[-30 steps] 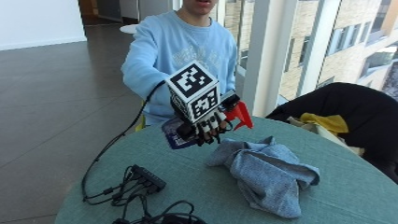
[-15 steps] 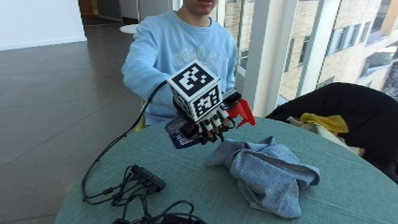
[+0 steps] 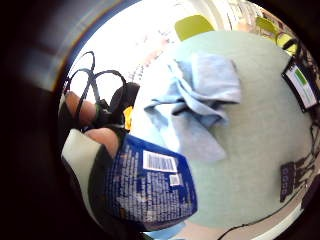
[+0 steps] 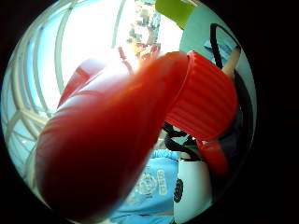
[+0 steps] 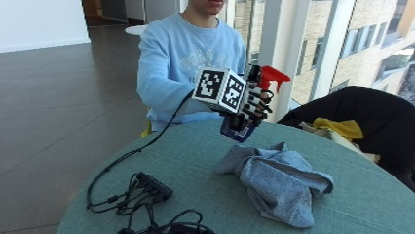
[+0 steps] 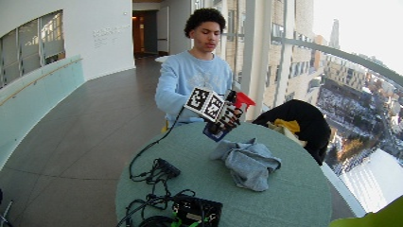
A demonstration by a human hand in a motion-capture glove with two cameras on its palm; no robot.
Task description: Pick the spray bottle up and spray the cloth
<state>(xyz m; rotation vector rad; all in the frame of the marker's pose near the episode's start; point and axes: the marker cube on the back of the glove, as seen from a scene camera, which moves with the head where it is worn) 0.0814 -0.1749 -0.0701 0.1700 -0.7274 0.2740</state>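
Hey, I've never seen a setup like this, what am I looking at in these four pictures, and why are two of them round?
No machine here: a person at a round green table wears a black glove on the right hand. Two pictures come from cameras beside the table. The two round ones come from small cameras on that palm. The hand's grip is around a spray bottle with a red head and blue label, lifted above the table. A crumpled grey-blue cloth lies on the table, with black cables nearby.

Round green table point(image 5: 195, 161) below the gloved right hand point(image 5: 250, 109), black cable bundle with a small box point(image 5: 152, 187) on it well to the hand's side, dark chair with yellow cloth point(image 5: 340, 127) beyond the table
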